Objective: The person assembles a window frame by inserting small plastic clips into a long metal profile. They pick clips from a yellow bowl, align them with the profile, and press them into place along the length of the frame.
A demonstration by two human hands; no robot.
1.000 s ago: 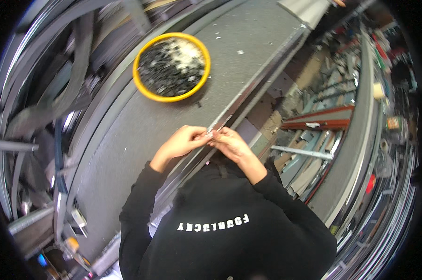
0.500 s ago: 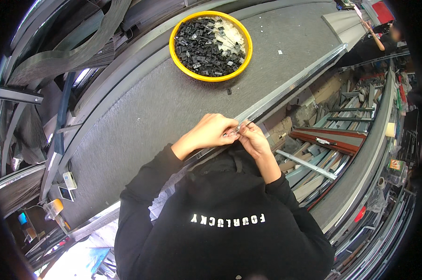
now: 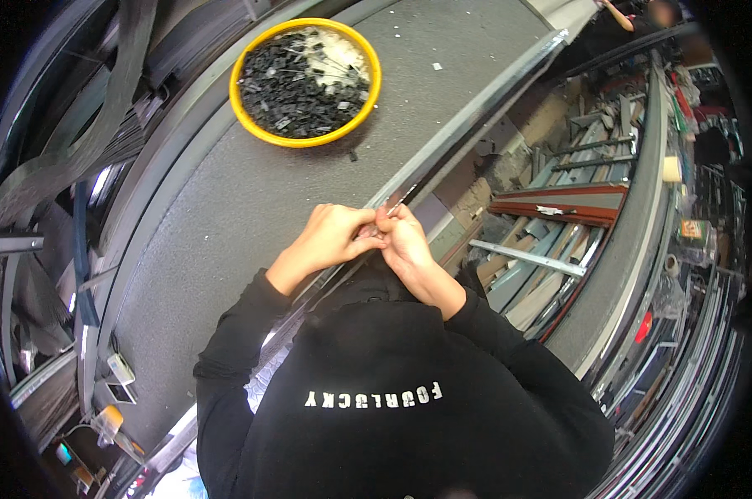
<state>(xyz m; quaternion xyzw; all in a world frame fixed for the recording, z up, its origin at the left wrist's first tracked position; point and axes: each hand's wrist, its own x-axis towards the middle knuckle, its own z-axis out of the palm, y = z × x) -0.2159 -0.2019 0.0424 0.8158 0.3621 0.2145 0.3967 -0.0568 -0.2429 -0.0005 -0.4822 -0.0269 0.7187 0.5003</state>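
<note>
The right hand (image 3: 405,243) pinches a thin, shiny strip (image 3: 403,199), which pokes out beyond its fingers, above the metal edge (image 3: 476,112) of the grey surface (image 3: 259,191). The left hand (image 3: 328,239) meets it, fingers bunched; whether they grip anything is hidden. Farther along the surface stands a yellow basin (image 3: 301,143) of black pieces (image 3: 284,91) and whitish pieces (image 3: 336,60), with one small dark piece (image 3: 353,155) just outside it.

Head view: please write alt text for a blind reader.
A person's left hand and right hand are close together at the edge of a grey table; anything held is unclear. Beyond, a yellow bowl holds small black and whitish pieces.
</note>
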